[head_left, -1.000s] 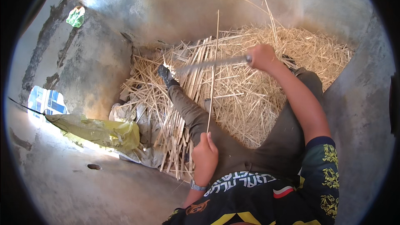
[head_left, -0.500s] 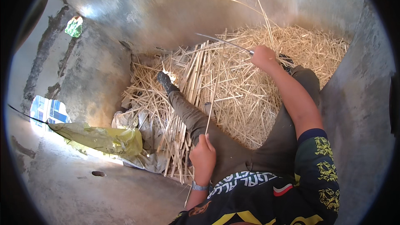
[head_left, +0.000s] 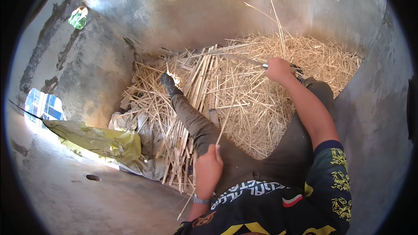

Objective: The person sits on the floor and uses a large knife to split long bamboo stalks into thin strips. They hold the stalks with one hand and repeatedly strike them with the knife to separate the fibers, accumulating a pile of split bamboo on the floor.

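Presently the thin straw stalk (head_left: 226,122) runs on a slant from about 1 o'clock down to 7 o'clock, crossing the person's left thigh, with its lower end poking out below the wrist. The left hand (head_left: 208,169) sits at 6 o'clock in the frame, fingers curled shut around this stalk, a wristband (head_left: 201,200) just below it. The right hand (head_left: 278,68) is at 1 o'clock, arm stretched out, fingers clenched on the handle of a long metal blade (head_left: 237,57); the blade reaches away toward 10 o'clock from that fist, lying over the straw. Whether the blade touches the straw cannot be told. Around both hands lies the straw heap (head_left: 261,104), loose and tangled at 12 to 2 o'clock, with a bundle of straighter split stalks (head_left: 198,87) at 11 o'clock. The person's left leg (head_left: 196,122) extends into the heap, its dark shoe (head_left: 167,82) at 10 o'clock. At 8 o'clock a yellow plastic sheet (head_left: 100,139) lies crumpled on the concrete floor (head_left: 87,200), touching grey sacking (head_left: 143,130) beside the bundle. A stained concrete wall (head_left: 196,8) backs the heap.
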{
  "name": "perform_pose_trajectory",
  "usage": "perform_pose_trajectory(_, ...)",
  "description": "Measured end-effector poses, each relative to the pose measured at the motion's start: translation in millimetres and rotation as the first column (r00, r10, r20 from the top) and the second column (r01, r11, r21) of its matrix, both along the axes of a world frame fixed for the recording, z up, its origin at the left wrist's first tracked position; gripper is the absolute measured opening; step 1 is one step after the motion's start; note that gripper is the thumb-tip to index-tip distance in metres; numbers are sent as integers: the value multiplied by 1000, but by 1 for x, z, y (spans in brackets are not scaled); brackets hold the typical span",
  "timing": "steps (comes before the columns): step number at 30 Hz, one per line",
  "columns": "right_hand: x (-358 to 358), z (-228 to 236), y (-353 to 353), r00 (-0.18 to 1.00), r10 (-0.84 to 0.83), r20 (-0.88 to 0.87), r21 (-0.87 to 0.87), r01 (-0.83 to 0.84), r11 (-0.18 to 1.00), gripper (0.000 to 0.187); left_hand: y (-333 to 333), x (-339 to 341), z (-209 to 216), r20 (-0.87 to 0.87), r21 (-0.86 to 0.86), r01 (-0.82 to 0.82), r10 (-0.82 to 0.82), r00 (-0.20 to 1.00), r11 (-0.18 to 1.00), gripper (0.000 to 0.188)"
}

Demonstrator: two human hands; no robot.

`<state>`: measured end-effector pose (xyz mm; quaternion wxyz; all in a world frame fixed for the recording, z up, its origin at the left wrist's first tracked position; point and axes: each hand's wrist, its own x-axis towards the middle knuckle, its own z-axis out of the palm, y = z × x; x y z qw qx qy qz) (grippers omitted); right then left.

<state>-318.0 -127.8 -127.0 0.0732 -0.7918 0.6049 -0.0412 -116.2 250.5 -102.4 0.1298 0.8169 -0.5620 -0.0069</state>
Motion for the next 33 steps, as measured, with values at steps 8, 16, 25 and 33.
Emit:
perform_pose_trajectory(8, -72, -39, -67, 450, -701, 553, 333, 652, 681, 37, 21, 25, 71, -344, -139, 5, -53, 937, 990, 32)
perform_pose_trajectory(16, -48, -9, -30, 128, -583, 802, 532, 291, 795, 23, 13, 34, 52, -675, -238, -98, -92, 732, 966, 41)
perform_pose_trajectory(25, -11, 46, 81, 627, 91, 774, -259, 183, 948, 24, -29, 1, 20, -995, -87, -113, -81, 55, 990, 27)
perform_pose_trajectory(33, 10, 43, 92, 782, 522, 340, -715, -146, 684, 13, -39, -41, 19, -996, -83, -49, -84, -33, 995, 39)
